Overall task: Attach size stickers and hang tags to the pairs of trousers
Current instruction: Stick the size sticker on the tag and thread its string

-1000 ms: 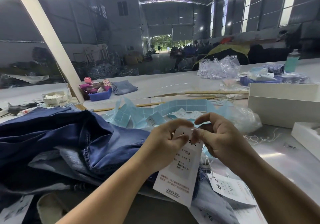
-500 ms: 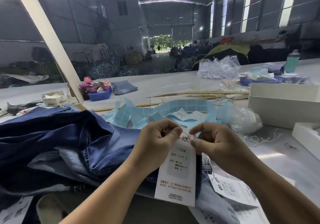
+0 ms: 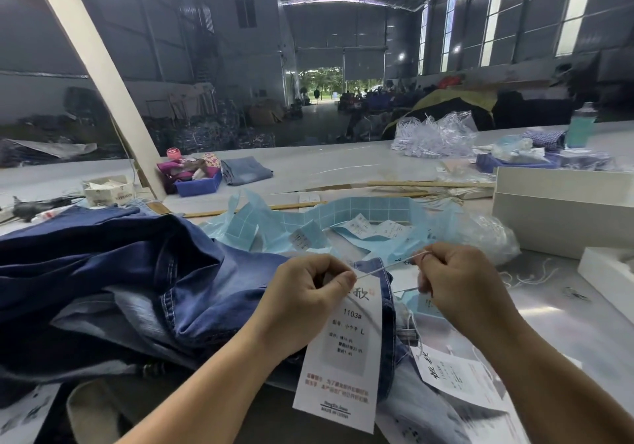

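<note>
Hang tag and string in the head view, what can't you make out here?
- Hang tag: its top corner and hole, hidden by the left hand.
- String: its far end, hidden inside the right hand.
- The tag's small print: too blurred to read.
- Trousers: where the string attaches, not visible.

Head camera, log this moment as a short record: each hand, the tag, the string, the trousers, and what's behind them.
left hand: pinches top of hang tag
right hand: pinches white string
string: taut between the hands
tag text: 1103#, size L
trousers: blue denim, heaped under the tag
behind: blue sticker backing strips
</note>
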Action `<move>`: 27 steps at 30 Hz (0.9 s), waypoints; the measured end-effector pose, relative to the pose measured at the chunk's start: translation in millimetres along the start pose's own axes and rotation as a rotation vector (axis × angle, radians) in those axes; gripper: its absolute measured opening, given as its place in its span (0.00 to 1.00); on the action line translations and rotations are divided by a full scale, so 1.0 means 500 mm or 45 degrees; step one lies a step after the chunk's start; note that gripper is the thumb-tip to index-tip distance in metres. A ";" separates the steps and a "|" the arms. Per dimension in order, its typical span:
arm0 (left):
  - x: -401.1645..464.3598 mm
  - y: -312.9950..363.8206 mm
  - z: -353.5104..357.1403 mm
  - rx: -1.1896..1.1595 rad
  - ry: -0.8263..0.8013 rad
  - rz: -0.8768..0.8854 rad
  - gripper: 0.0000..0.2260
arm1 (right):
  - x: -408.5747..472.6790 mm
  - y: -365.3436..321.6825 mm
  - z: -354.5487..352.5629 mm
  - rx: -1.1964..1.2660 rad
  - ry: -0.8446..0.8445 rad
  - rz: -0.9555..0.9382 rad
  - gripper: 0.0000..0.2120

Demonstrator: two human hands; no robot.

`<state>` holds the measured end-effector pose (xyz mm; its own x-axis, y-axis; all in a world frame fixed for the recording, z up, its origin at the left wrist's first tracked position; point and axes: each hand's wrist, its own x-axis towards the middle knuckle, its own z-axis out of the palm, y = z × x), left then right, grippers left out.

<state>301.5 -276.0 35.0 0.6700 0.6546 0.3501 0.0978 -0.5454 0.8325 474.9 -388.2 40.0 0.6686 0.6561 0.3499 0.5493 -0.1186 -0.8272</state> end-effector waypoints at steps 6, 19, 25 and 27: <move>-0.010 -0.002 0.004 -0.067 -0.018 -0.049 0.05 | -0.005 -0.010 -0.004 0.714 0.070 0.040 0.13; -0.005 0.032 0.034 -0.234 0.048 -0.122 0.07 | -0.038 -0.062 0.010 0.675 -0.266 -0.040 0.10; -0.004 0.035 0.038 -0.238 0.010 -0.121 0.05 | -0.038 -0.061 0.011 0.636 -0.319 0.035 0.13; -0.005 0.033 0.041 -0.240 0.009 -0.104 0.05 | -0.038 -0.058 0.015 0.640 -0.367 0.076 0.12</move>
<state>316.4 -297.4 39.3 0.6603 0.6965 0.2809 0.0117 -0.3834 0.9235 442.6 -391.5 53.8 0.4889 0.8438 0.2210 0.1626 0.1608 -0.9735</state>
